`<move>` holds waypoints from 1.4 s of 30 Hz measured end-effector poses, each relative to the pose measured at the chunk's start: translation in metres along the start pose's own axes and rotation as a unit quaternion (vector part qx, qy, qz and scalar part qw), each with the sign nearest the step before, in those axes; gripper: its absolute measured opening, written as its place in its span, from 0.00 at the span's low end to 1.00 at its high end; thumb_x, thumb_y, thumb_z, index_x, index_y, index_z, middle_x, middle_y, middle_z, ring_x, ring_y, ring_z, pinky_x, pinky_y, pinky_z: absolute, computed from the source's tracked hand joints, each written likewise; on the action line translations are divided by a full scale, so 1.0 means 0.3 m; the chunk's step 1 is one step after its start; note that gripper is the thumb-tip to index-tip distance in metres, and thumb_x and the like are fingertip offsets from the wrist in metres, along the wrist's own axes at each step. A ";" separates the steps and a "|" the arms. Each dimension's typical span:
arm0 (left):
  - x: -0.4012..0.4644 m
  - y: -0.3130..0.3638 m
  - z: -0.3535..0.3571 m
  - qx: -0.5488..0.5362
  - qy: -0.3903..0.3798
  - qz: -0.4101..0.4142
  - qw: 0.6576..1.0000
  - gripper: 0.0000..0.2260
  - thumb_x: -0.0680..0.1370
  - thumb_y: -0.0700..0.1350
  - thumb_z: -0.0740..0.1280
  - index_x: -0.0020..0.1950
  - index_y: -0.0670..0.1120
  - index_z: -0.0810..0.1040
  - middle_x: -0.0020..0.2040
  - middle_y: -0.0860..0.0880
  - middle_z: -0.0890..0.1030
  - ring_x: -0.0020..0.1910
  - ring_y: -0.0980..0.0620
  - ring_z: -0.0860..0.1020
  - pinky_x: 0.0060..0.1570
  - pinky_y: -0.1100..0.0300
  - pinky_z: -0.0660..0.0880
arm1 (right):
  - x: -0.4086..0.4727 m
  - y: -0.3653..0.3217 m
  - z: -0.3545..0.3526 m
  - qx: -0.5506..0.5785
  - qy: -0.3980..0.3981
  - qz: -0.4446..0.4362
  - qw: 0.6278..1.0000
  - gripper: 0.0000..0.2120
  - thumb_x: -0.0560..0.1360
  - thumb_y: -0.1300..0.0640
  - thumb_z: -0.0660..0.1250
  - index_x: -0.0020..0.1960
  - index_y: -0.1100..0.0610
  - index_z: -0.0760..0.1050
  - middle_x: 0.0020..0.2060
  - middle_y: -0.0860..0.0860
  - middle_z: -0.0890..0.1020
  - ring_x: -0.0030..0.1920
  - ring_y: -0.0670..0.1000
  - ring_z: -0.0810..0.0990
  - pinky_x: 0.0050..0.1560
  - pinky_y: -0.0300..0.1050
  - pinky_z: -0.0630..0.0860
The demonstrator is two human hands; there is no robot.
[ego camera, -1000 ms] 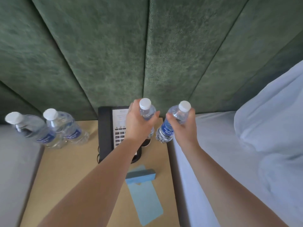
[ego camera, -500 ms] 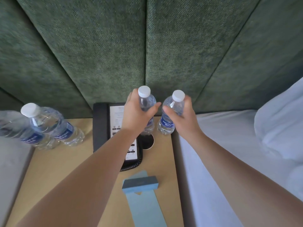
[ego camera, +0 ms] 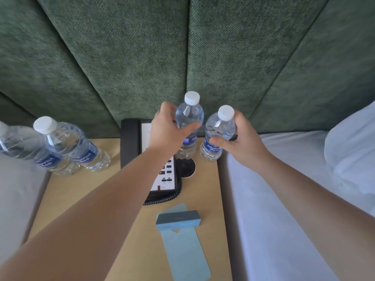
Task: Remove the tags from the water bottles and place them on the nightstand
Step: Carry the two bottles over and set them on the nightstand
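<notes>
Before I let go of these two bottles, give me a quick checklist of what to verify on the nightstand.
1. Left hand grips its bottle: ok.
2. Right hand grips its bottle: ok.
3. Both held bottles upright, caps on: ok.
4. Bases resting on the nightstand: cannot tell.
5. Left-hand bottle clear of the black round disc: not ok, it is over the disc.
6. Tags off the held bottles: ok, none visible.
</notes>
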State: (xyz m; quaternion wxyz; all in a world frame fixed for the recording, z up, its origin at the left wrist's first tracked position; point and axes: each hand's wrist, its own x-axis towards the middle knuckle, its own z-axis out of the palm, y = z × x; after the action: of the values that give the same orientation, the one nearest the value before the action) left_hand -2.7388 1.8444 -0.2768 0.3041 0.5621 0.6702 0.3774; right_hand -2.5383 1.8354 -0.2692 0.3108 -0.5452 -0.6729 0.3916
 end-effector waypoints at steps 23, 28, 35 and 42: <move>0.077 0.009 -0.064 0.004 -0.141 0.052 0.989 0.28 0.67 0.51 0.77 0.65 0.52 0.74 0.57 0.51 0.79 0.56 0.54 0.78 0.59 0.53 0.75 | 0.109 -0.007 -0.016 -0.028 0.036 -0.003 0.999 0.29 0.68 0.54 0.76 0.65 0.50 0.68 0.52 0.43 0.80 0.54 0.46 0.80 0.57 0.44 0.74; 0.077 0.016 -0.064 -0.024 -0.111 0.036 0.993 0.24 0.68 0.47 0.78 0.61 0.54 0.72 0.46 0.59 0.77 0.51 0.57 0.79 0.51 0.62 0.73 | 0.119 -0.009 -0.032 -0.020 0.016 0.013 1.000 0.29 0.68 0.55 0.76 0.65 0.50 0.68 0.53 0.43 0.80 0.55 0.47 0.80 0.60 0.49 0.74; 0.073 0.012 -0.077 -0.021 -0.094 0.039 0.995 0.23 0.69 0.45 0.77 0.62 0.51 0.73 0.48 0.58 0.79 0.49 0.60 0.79 0.46 0.68 0.71 | 0.148 -0.017 -0.014 -0.030 0.007 0.031 0.999 0.30 0.67 0.52 0.77 0.63 0.51 0.66 0.51 0.42 0.78 0.53 0.46 0.78 0.53 0.41 0.72; 0.054 -0.009 -0.075 -0.033 -0.066 0.024 0.997 0.22 0.69 0.46 0.77 0.59 0.55 0.72 0.45 0.64 0.76 0.45 0.69 0.76 0.44 0.69 0.71 | 0.150 0.000 0.006 -0.021 0.030 0.043 0.998 0.34 0.65 0.51 0.79 0.63 0.56 0.63 0.52 0.44 0.77 0.52 0.47 0.80 0.55 0.43 0.75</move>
State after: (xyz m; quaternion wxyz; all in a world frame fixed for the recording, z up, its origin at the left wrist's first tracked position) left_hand -2.7619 1.8563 -0.2669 0.3568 0.5919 0.6218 0.3684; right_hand -2.5494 1.8789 -0.2705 0.3023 -0.5913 -0.6476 0.3737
